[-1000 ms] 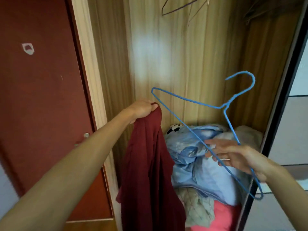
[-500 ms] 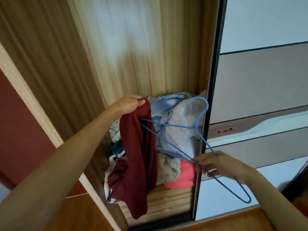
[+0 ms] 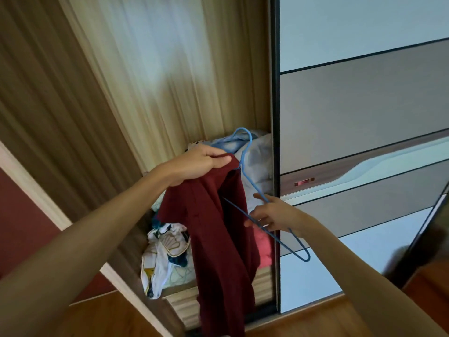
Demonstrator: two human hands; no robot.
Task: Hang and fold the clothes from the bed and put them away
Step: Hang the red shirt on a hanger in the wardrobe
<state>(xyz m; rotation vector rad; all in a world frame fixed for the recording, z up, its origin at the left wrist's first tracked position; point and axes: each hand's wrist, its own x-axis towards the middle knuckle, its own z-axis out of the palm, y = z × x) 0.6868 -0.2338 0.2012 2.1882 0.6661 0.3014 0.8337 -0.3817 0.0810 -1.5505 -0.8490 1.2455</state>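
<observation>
Maroon shirt partly over blue hanger

Shirt hung from the left hand before the wardrobe, hanger poking in from its right, held by the right hand; clothes pile behind, sliding door farther right.

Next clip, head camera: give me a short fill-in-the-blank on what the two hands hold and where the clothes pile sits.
1. The left hand grips the dark red cloth garment by its ____ end, and the rest hangs down.
2. The thin wire hanger held in the grip of the right hand is coloured ____.
3. The pile of crumpled clothes lies ____ the open wooden wardrobe.
Missing words: top; blue; inside.
</observation>
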